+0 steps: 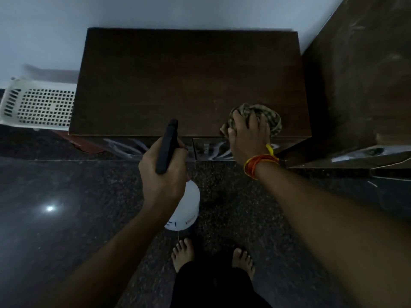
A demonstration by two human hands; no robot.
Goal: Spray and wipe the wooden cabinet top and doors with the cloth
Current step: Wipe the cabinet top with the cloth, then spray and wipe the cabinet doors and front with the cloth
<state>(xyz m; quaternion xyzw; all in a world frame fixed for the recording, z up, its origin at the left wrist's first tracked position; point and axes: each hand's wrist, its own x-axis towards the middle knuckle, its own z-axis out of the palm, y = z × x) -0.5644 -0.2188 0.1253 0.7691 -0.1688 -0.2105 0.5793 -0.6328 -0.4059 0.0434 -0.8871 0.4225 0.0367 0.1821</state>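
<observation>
Cabinet top (178,85) awaits spraying: our left hand (163,174) grips the spray bottle (184,203), our right hand (246,136) clutches the cloth (266,116), so next we squeeze the trigger

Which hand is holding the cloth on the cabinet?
The right hand, with orange wrist threads, grips the cloth; the left hand holds the spray bottle.

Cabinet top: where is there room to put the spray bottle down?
Most of the cabinet top is bare: the whole stretch from the left edge by the white basket back to the wall. Only the front right corner is crowded, where the right hand holds the cloth. The left hand holds the spray bottle over the floor.
</observation>
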